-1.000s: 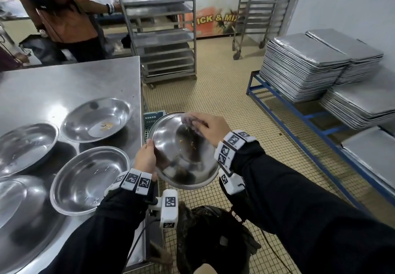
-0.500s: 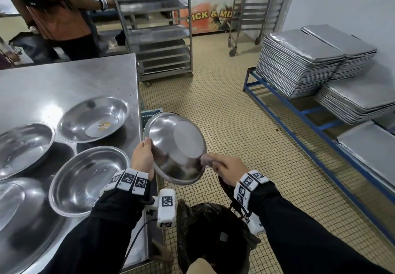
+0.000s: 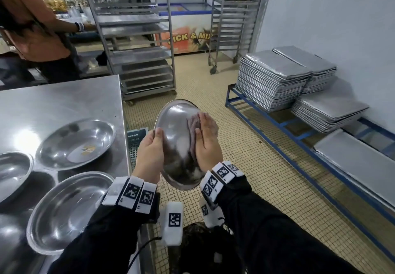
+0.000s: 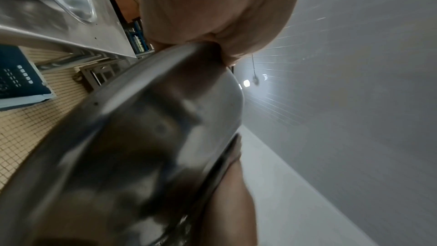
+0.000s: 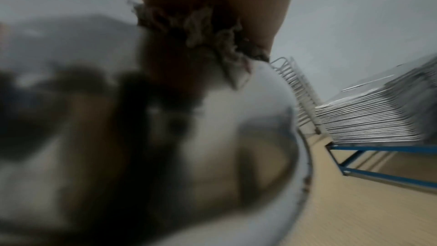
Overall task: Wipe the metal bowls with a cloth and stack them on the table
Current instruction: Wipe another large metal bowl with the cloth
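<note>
Out over the floor, just past the table's right edge, a metal bowl (image 3: 177, 141) is tilted on edge with its rounded underside toward me. My left hand (image 3: 150, 152) grips its left rim, thumb on the near face. Fingers straight, my right hand (image 3: 208, 143) presses a crumpled grey cloth (image 3: 193, 124) flat against the bowl's right side. In the right wrist view the cloth (image 5: 201, 31) bunches under the palm on the blurred bowl (image 5: 212, 156). The bowl (image 4: 141, 156) fills the left wrist view. Three more bowls (image 3: 74, 143) (image 3: 66, 209) (image 3: 12, 171) lie separately on the steel table (image 3: 64, 102).
A black bin bag (image 3: 205, 248) stands on the floor below my hands. A blue crate (image 3: 136, 137) sits beside the table edge. Stacked metal trays (image 3: 273, 77) rest on a blue frame at the right. Wheeled racks (image 3: 136, 38) and a person in orange (image 3: 32, 28) are behind.
The bowl has turned from inside-up to underside toward me. My right hand moved from the bowl's lower rim up onto its outer face, now flat on the cloth.
</note>
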Demonstrator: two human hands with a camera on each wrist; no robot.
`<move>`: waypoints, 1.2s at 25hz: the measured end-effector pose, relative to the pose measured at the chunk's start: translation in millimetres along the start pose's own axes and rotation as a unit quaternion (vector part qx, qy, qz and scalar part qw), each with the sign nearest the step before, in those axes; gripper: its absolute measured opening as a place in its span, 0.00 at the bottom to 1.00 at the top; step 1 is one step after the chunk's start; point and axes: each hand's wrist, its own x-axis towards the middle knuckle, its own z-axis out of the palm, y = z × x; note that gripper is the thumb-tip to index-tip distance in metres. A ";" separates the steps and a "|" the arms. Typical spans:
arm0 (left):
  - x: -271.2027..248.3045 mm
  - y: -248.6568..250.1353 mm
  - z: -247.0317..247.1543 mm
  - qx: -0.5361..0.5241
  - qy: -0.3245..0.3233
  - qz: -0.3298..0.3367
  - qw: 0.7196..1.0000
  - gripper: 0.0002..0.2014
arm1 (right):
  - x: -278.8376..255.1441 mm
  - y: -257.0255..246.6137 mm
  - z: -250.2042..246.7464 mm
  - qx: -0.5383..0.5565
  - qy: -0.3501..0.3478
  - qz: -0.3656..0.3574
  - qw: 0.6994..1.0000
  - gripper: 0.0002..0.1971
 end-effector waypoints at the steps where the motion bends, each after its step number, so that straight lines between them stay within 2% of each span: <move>1: 2.2 4.1 -0.6 0.006 0.003 0.010 1.000 0.14 | 11.6 2.7 -6.1 0.005 0.004 0.022 1.000 0.26; 3: 7.1 9.6 -1.6 0.001 0.010 0.021 1.000 0.14 | 15.5 13.8 -17.8 0.008 -0.004 0.065 0.998 0.26; 6: 12.3 11.7 -2.6 -0.001 0.019 0.021 1.000 0.15 | -18.7 26.5 -21.8 0.035 -0.024 0.113 0.993 0.26; 7: 13.6 10.2 -2.5 0.000 0.024 0.018 1.000 0.15 | -34.1 26.4 -17.4 0.031 -0.025 0.093 0.995 0.27; 10: 16.9 4.1 -0.3 0.010 0.038 0.017 0.999 0.17 | -59.4 14.5 5.5 -0.044 -0.012 -0.038 0.998 0.30; 13: 17.9 -0.8 1.5 0.035 0.029 0.022 0.999 0.18 | -37.8 -11.2 12.2 -0.124 0.005 -0.102 0.987 0.30; 15: 17.6 -2.0 0.5 0.033 0.021 0.021 0.999 0.17 | -9.8 -19.3 6.9 -0.151 0.022 -0.111 0.982 0.29; 17: 17.4 -2.5 -1.1 0.029 0.012 0.018 0.999 0.17 | 15.2 -16.3 -5.6 -0.160 0.040 -0.097 0.981 0.29; 19: 18.1 -2.2 -2.5 0.020 0.010 0.016 1.000 0.16 | 25.0 -1.7 -19.8 -0.112 0.039 -0.052 0.992 0.27; 21: 19.8 -1.6 -3.9 0.000 0.018 0.007 1.000 0.16 | 15.8 18.8 -29.6 -0.032 0.013 0.029 0.999 0.25; 23: 22.0 -3.0 -6.1 -0.007 0.029 -0.001 1.000 0.17 | -11.6 34.5 -28.5 0.002 -0.001 0.074 0.997 0.25; 25: 24.4 -6.4 -7.5 -0.004 0.045 -0.008 0.999 0.17 | -42.8 36.1 -16.9 -0.026 -0.006 0.039 0.999 0.27; 27: 26.1 -10.5 -7.0 0.001 0.057 -0.014 0.998 0.17 | -62.1 24.8 0.9 -0.094 -0.006 -0.037 0.995 0.28; 30: 24.1 -15.0 -4.1 0.011 0.037 -0.012 0.999 0.16 | -56.1 3.7 15.8 -0.152 -0.003 -0.106 0.983 0.29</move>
